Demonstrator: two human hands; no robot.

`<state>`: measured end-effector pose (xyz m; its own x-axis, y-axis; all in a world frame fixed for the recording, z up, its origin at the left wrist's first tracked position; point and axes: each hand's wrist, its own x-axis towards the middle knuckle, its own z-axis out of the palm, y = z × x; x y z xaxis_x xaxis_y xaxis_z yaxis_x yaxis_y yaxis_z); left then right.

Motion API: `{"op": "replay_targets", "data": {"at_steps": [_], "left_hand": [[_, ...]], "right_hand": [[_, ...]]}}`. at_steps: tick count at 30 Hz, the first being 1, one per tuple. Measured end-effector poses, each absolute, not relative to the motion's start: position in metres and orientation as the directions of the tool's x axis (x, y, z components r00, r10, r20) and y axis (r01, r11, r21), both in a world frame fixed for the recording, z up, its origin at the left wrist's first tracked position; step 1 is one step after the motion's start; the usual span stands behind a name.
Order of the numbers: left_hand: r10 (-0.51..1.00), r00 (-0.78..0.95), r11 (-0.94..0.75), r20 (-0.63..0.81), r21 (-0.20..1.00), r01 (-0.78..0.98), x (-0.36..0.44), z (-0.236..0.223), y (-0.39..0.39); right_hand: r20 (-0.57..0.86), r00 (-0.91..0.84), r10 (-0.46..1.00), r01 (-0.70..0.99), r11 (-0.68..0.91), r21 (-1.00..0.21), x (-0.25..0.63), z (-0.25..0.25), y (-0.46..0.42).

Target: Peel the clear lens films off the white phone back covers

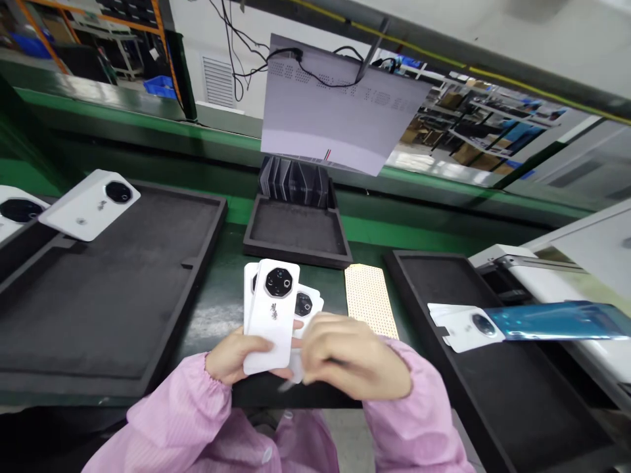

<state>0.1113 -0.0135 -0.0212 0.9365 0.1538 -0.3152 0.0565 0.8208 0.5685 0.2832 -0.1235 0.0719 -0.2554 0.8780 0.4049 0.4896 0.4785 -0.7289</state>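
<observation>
My left hand (pixel 236 355) grips several fanned white phone back covers (pixel 271 328), its thumb across the front one. Each cover has a dark eight-sided camera window near the top, and the front one bears small dark lettering. More white covers (pixel 306 304) show behind it on the right, partly hidden by my right hand. My right hand (pixel 350 355) is curled and blurred by motion, close to the lower right of the covers. A faint, smeared translucent bit shows below its fingertips; what the fingers hold I cannot make out.
A large black tray (pixel 113 282) lies left, with white covers (pixel 93 205) at its far corner. Ahead stands a smaller black tray (pixel 296 226) with dark panels, below a monitor (pixel 340 98). At right, a dotted yellowish sheet (pixel 371 299) and another tray (pixel 517 387) with covers and blue film (pixel 557 320).
</observation>
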Motion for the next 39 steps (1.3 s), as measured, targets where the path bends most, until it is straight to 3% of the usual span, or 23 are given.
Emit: {"op": "replay_targets", "data": {"at_steps": [2, 5, 8, 23, 34, 39], "left_hand": [[0.123, 0.954, 0.826, -0.274, 0.561, 0.054, 0.110, -0.021, -0.012], [0.055, 0.974, 0.825, -0.219, 0.559, 0.079, 0.109, -0.018, -0.010], [0.017, 0.979, 0.816, -0.202, 0.568, 0.103, 0.109, -0.016, -0.011], [0.026, 0.987, 0.790, -0.158, 0.608, 0.076, 0.109, -0.014, -0.012], [0.029, 0.984, 0.805, -0.177, 0.587, 0.082, 0.108, -0.017, -0.012], [0.032, 0.984, 0.805, -0.177, 0.587, 0.079, 0.109, -0.015, -0.013]], "right_hand": [[0.413, -0.060, 0.909, 0.324, 0.409, -0.853, 0.294, 0.076, -0.128], [0.351, 0.350, 0.869, 0.300, 0.251, -0.920, 0.311, 0.083, -0.119], [0.336, 0.465, 0.819, 0.316, 0.201, -0.927, 0.321, 0.089, -0.103], [0.315, 0.418, 0.852, 0.318, 0.187, -0.929, 0.327, 0.080, -0.088], [0.326, 0.410, 0.852, 0.430, 0.135, -0.893, 0.322, 0.076, -0.085], [0.304, 0.330, 0.894, 0.487, 0.115, -0.866, 0.315, 0.079, -0.085]]}}
